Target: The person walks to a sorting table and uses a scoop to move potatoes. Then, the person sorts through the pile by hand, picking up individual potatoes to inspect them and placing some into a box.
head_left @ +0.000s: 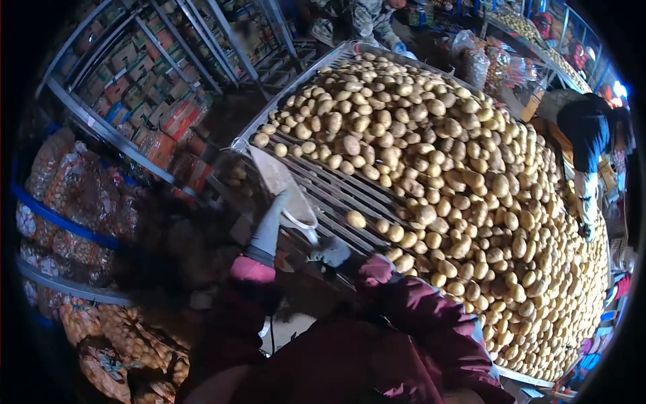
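Note:
A pale scoop [274, 174] lies at the left side of a slatted sorting table [350, 195], its wide mouth toward the far left corner and no potatoes visible inside it. My left hand [270, 219], in a grey glove, grips the scoop's near side edge. Around the handle end of the scoop, my right hand [330, 252] is closed in a dark grey glove. A large heap of potatoes [464, 188] covers most of the table, and a few loose potatoes [356, 219] sit on the bare slats beside my right hand.
Net sacks of potatoes [124, 337] stand low at the left, below blue and grey rails [67, 215]. Stacked cartons [138, 74] fill the far left behind a metal frame. A person [584, 135] reaches into the heap from the right; another person [373, 23] is at the far end.

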The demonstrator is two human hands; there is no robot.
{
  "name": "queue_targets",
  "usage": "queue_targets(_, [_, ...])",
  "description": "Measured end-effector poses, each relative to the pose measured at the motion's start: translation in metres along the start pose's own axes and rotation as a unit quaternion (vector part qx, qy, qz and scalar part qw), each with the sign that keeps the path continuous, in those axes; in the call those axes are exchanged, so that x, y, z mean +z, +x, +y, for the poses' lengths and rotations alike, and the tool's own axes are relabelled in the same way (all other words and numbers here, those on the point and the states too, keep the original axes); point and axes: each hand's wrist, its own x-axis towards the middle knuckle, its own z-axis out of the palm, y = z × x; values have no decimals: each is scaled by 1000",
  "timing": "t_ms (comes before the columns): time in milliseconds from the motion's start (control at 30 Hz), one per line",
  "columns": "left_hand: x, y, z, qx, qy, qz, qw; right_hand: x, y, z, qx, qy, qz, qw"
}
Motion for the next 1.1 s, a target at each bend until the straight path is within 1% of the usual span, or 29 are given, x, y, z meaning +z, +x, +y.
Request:
queue_targets(67, [-42,37,-2,-2,2,8,1000,10,44,-20,42,10,-4,999])
queue_targets(200, [-99,117,-12,-9,10,-13,1000,20,103,-19,90,33,11,995])
queue_targets(267, [-111,157,-27,-12,5,-40,999,18,121,-11,105,47,30,993])
queue_targets(333, [-101,181,-29,-14,-2,-70,997,10,131,-8,117,65,52,990])
queue_targets(367, [-75,172,-9,-42,2,-73,996,6,133,-2,123,76,66,987])
queue_targets(400, [-56,171,-6,-71,6,-77,994,3,129,6,129,87,81,985])
queue_targets(467, [-24,176,-14,-88,-10,-93,992,-10,119,16,146,112,117,976])
queue_targets(533, [-2,177,-27,-113,-36,-95,988,-22,92,20,177,143,148,962])
queue_targets(567, [7,172,-36,-88,-63,-99,989,-30,73,17,202,169,162,951])
queue_targets(600, [17,167,-42,-87,-69,-106,988,-38,52,-3,239,201,172,934])
queue_targets(633, [29,161,-46,-93,-74,-115,986,-30,47,41,194,172,209,943])
queue_targets(667, [41,154,-48,-101,-74,-127,984,-20,46,87,129,126,267,947])
queue_targets(700, [55,147,-49,-109,-74,-140,981,-11,50,142,51,57,344,936])
queue_targets(733, [67,140,-53,-119,-75,-153,978,-22,55,124,-24,-48,464,884])
queue_targets(767, [80,134,-56,-128,-74,-169,974,-24,21,109,94,124,387,909])
queue_targets(800, [94,128,-60,-134,-72,-188,970,-50,-25,-13,231,269,318,879])
queue_targets(833, [109,123,-64,-142,-74,-206,965,-45,-31,29,164,178,370,897])
queue_targets(867, [125,116,-68,-150,-77,-222,960,-41,-44,74,99,82,414,901])
queue_targets(900, [140,111,-71,-157,-77,-238,955,-52,-62,73,78,-32,381,921])
queue_targets(933, [155,105,-71,-162,-75,-256,950,-63,-75,66,55,-145,346,925])
queue_targets(967, [172,100,-72,-167,-71,-275,944,-68,-82,58,152,-42,369,916])
queue_targets(1000, [188,93,-75,-176,-71,-292,938,-72,-95,56,246,62,381,889])
queue_targets(1033, [203,86,-77,-185,-70,-306,931,-73,-112,54,66,-99,392,912])
queue_targets(1067, [216,79,-80,-192,-67,-320,925,-69,-123,51,89,95,442,888])
queue_targets(1100, [229,72,-83,-199,-66,-331,920,-69,-131,70,75,55,470,878])
